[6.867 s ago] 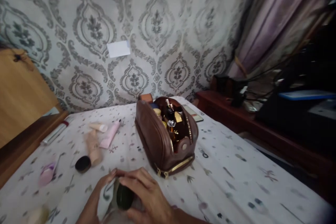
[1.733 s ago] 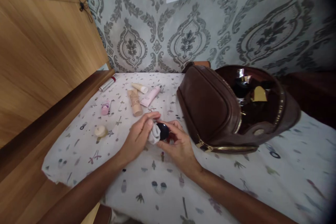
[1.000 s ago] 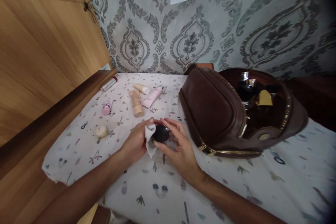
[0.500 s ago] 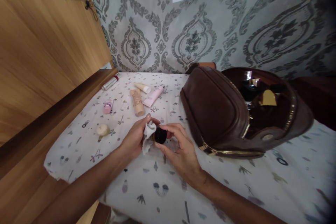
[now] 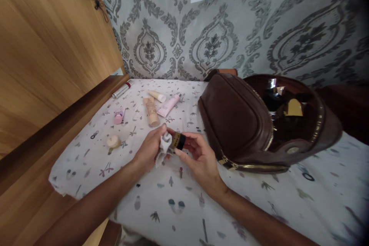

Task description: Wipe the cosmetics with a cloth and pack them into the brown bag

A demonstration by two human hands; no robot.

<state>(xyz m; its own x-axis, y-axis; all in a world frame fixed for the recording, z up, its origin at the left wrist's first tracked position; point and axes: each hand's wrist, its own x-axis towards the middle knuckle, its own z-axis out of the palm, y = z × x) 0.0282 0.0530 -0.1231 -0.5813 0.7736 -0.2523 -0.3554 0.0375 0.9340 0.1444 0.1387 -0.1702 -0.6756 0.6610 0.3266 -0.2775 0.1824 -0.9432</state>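
Observation:
In my left hand (image 5: 150,145) is a crumpled white cloth or tissue (image 5: 165,143), pressed against one end of a small jar (image 5: 176,139). The jar lies tilted on its side, with a dark gold body and a black end toward the right. Thumb and fingers of my right hand (image 5: 201,157) close round that black end. Just beyond the hands lie a peach tube (image 5: 151,111), a pink tube (image 5: 169,105) and a cream tube (image 5: 157,96). My palms hide part of the cloth.
A brown leather bag (image 5: 233,123) stands unzipped at the right, with a yellow item (image 5: 294,107) inside. Leftward on the patterned cloth sheet (image 5: 155,200) are a round cream-lidded jar (image 5: 113,141), a small pink-purple tube (image 5: 118,115) and a silver tube (image 5: 121,90). A wooden panel (image 5: 57,38) borders the left.
The jar has turned in my hands, so its gold side now shows where mainly the black end did. My right fingers have moved slightly along it. Other items have stayed put.

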